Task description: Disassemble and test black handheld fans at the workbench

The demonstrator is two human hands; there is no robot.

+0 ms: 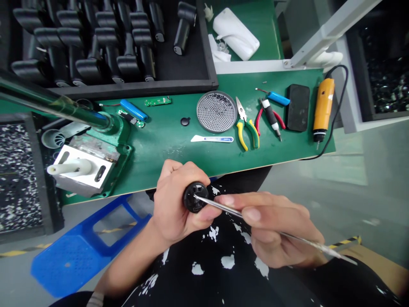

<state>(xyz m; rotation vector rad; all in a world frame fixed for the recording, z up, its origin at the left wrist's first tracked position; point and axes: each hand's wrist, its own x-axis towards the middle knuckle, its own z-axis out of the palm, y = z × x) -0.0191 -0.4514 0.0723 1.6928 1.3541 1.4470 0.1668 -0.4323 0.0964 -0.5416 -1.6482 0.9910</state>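
The left hand [179, 200] is curling closed around a round black cap [194, 197], which is held just off the near edge of the green tabletop [191, 149]. The right hand [271, 226] is pinching a thin metal pick [220, 205] between thumb and fingers, with its tip touching the cap's face. Beyond the hands, a perforated metal disc [216, 111], yellow-handled pliers [246, 128], a blue battery [134, 110] and an orange electric screwdriver [324, 104] are lying on the tabletop. A tray of black handles [96, 42] is sitting behind them, and a blue stool [73, 256] is standing on the floor below left.
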